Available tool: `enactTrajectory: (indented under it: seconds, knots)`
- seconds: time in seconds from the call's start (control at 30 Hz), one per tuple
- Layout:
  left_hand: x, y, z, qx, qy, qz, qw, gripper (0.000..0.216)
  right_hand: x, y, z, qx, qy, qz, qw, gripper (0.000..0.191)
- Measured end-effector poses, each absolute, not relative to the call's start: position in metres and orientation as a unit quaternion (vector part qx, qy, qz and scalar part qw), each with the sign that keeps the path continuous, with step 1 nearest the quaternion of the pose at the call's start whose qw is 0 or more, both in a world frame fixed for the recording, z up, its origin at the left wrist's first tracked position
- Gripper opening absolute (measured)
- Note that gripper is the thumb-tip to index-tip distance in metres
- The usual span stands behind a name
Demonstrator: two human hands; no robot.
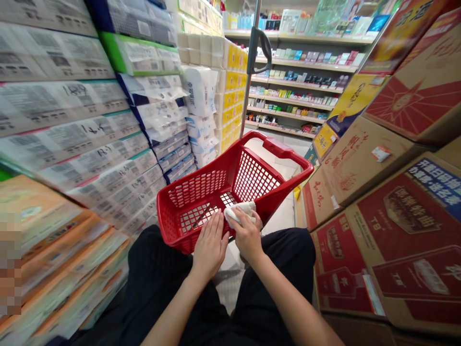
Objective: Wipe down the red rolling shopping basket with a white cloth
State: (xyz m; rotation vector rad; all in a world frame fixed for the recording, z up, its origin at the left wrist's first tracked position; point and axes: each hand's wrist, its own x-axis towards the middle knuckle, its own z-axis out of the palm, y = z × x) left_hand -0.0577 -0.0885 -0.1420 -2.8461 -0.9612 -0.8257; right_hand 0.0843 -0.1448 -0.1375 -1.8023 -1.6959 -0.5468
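Note:
A red plastic shopping basket (259,180) lies tipped on its side in front of my knees, its open mouth facing up and left. My left hand (211,245) rests flat on the basket's near rim, fingers stretched out and together. My right hand (248,235) is closed around a white cloth (239,210), which presses against the inside of the basket near its lower wall. Both forearms reach out from the bottom of the view over my black trousers.
Stacked packs of tissue and paper (90,139) wall the left side. Cardboard cartons with red print (392,206) are piled on the right. A metal pole with a black handle (256,48) rises behind the basket. Store shelves (298,86) with goods stand beyond a narrow floor strip.

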Motion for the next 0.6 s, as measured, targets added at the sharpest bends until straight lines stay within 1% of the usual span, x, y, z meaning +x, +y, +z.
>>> enactTrajectory:
  seconds: [0.1, 0.23, 0.37, 0.5, 0.6]
  knots:
    - [-0.057, -0.088, -0.141, -0.913, -0.311, -0.264, 0.015, 0.059, 0.118, -0.152, -0.124, -0.668, -0.656, -0.230, 0.265, 0.041]
    - [-0.057, -0.088, -0.140, -0.913, -0.310, -0.265, 0.011, 0.059, 0.186, -0.169, -0.092, -0.714, -0.606, -0.269, 0.226, 0.047]
    - [-0.056, -0.088, -0.140, -0.913, -0.314, -0.262, 0.012, 0.060, 0.227, -0.178, -0.072, -0.751, -0.546, -0.294, 0.225, 0.049]
    - [-0.057, -0.089, -0.141, -0.912, -0.315, -0.262, 0.014, 0.060, 0.205, -0.170, -0.083, -0.769, -0.510, -0.293, 0.252, 0.051]
    - [-0.057, -0.089, -0.142, -0.912, -0.315, -0.264, 0.010, 0.060, 0.155, -0.157, -0.105, -0.751, -0.549, -0.256, 0.264, 0.051]
